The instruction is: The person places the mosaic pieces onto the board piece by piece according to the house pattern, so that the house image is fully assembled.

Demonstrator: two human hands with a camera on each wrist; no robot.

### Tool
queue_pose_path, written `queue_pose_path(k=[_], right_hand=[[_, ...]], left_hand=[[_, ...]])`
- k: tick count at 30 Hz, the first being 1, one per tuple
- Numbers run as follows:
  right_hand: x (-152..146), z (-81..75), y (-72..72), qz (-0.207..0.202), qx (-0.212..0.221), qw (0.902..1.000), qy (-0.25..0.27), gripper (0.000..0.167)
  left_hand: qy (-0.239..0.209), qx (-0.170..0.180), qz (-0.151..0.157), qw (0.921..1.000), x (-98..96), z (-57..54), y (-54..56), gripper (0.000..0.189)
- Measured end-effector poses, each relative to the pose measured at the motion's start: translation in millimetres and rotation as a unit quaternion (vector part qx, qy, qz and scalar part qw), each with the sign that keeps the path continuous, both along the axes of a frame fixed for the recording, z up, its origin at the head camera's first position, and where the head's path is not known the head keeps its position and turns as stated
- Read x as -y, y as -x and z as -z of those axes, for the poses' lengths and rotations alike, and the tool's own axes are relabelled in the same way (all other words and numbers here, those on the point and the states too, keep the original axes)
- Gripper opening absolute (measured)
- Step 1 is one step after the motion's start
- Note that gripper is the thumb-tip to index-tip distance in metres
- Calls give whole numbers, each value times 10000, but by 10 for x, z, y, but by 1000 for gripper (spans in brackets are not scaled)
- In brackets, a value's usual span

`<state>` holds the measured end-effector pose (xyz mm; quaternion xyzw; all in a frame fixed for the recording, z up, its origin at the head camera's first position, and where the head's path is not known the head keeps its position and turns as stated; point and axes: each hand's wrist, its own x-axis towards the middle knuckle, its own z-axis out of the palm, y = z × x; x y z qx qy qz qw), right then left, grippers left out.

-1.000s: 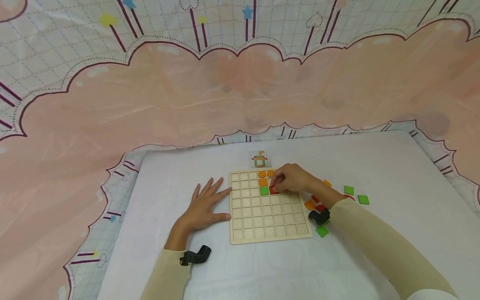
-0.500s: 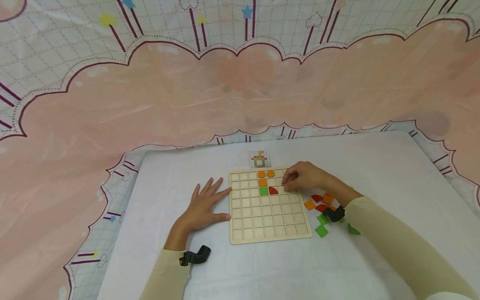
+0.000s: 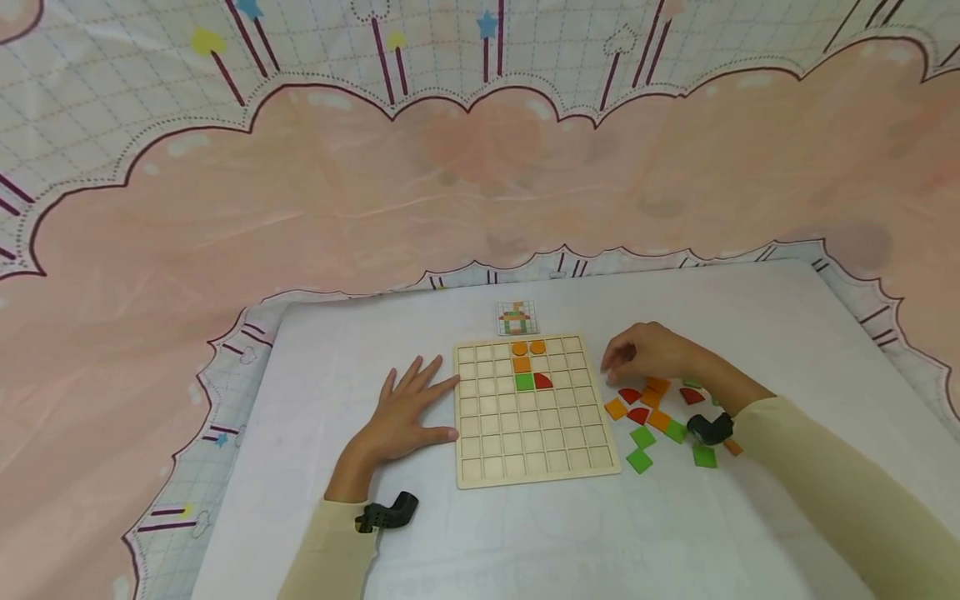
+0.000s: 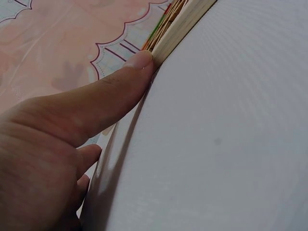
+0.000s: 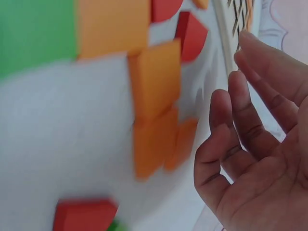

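A pale wooden grid board (image 3: 540, 433) lies on the white table. In its upper cells sit two round orange pieces (image 3: 520, 348), an orange square (image 3: 521, 364), a green square (image 3: 524, 382) and a red quarter-circle piece (image 3: 542, 381). My left hand (image 3: 401, 421) is spread flat at the board's left side; in the left wrist view its thumb (image 4: 106, 98) touches the board's edge (image 4: 180, 36). Just off the board's right edge, my right hand (image 3: 648, 350) hovers with loosely bent fingers. Nothing shows between them in the right wrist view, where orange squares (image 5: 159, 79) lie beside the hand.
Loose tiles lie scattered right of the board: several green squares (image 3: 639, 461), red quarter-circles (image 3: 637, 416) and orange squares (image 3: 616, 408), some partly under the right arm. A small pattern card (image 3: 517, 318) lies behind the board. A printed cloth (image 3: 480, 192) hangs beyond the table.
My right hand has let go of the red quarter-circle piece, which stays in its cell beside the green square, and has moved right, off the board. The left hand keeps its place.
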<state>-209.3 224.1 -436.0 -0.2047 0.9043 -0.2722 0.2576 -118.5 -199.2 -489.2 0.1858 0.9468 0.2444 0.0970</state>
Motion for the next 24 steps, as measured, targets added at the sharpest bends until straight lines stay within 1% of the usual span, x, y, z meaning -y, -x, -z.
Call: queue_pose_path(k=[5,8,11,16,20,24], right_hand=[[-223,-50,4,52,-139,9998,-164,13],[-386,-49,15,105,-229,9992,-323,13],[-559,-37,21,258,-233,9982,-482,16],[-837,-36,4,403,-119,9972,-622,26],[-1019,-51,-10,380,53,9967,-720,28],[-1109,-45,-19,393,258,9957,-792,30]], left_hand=[[15,-21,-4,10000,-1,-3,1,88],[1,-32,1,10000,-1,0,-1,87],[-25,-46,-4,10000,-7,-3,-7,87],[-26,-44,-15,10000,-19,-10,-8,87],[-28,-54,1,10000,-17,-9,-6,87],[-91,-55,20,9999,-10,-22,-11,86]])
